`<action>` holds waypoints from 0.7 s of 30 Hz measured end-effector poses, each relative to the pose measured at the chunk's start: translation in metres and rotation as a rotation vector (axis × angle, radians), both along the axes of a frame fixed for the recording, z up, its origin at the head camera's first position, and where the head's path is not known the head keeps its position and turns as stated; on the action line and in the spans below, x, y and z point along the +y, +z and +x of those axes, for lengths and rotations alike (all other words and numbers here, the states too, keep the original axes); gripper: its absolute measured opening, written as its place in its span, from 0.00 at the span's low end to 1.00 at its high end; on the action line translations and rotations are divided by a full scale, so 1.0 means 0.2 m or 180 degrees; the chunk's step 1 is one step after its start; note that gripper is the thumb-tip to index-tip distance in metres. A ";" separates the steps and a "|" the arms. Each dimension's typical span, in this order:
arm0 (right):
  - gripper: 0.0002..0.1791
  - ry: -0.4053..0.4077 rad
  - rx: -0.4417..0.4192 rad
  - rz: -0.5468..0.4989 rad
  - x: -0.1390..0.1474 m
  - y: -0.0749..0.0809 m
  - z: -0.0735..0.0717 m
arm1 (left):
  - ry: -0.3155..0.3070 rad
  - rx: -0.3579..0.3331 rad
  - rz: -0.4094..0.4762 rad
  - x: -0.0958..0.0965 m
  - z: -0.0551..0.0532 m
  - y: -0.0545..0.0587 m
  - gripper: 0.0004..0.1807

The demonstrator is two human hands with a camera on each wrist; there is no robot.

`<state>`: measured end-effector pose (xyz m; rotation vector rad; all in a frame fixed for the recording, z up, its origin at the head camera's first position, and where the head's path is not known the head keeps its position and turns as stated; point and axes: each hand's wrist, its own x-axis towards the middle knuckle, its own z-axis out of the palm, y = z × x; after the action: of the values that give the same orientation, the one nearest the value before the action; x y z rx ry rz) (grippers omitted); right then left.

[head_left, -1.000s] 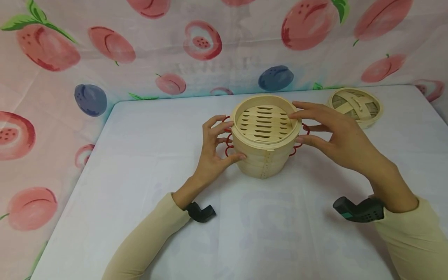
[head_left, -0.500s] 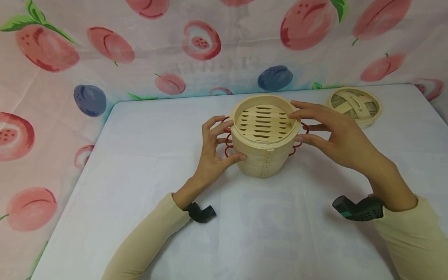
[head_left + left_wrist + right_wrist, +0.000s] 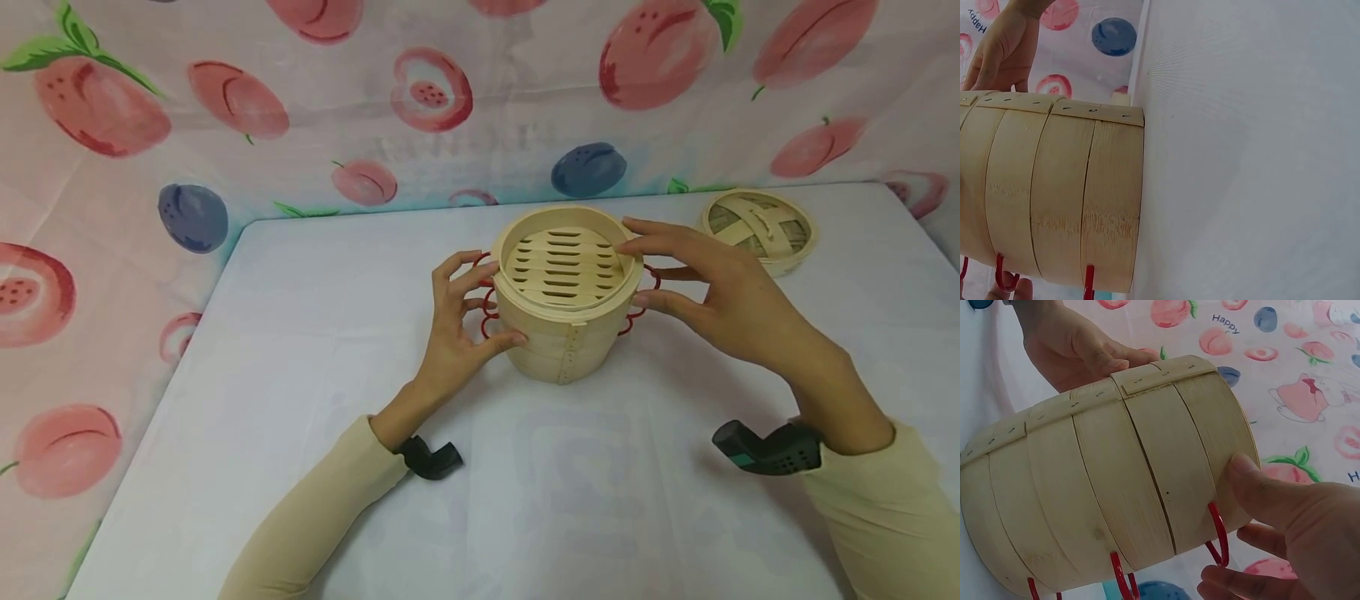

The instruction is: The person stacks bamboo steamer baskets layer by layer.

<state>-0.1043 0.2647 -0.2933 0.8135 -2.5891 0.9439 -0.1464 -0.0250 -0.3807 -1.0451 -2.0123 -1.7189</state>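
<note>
Head view: my left hand point(image 3: 452, 329) grips one side of the bamboo steamer point(image 3: 567, 313), my right hand point(image 3: 727, 300) its upper edge opposite. It stands upright on the white table point(image 3: 337, 333), a round lid point(image 3: 771, 237) farther back.

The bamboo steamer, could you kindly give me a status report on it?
Left hand grips bamboo steamer, left side. Right hand grips it high on the right. Steamer upright on white tabletop, uncovered. Lid off, back right, seemingly not in the way.
</note>
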 end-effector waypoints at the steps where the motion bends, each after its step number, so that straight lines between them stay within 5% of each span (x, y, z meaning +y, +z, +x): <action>1: 0.39 -0.0039 -0.0002 0.0020 0.01 0.00 0.00 | -0.0002 0.0002 0.0007 0.00 0.00 0.00 0.39; 12: 0.32 -0.0775 0.0259 -0.0344 0.23 0.02 -0.05 | -0.0003 0.0030 0.0013 0.00 0.00 -0.01 0.39; 21: 0.20 -0.1554 -0.0320 -0.0935 0.45 -0.06 -0.10 | 0.0005 0.0018 0.0007 0.00 0.00 -0.01 0.40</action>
<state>-0.1253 0.3539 -0.3048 0.0517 -2.4643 1.1809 -0.1468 -0.0255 -0.3821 -1.0464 -2.0067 -1.7149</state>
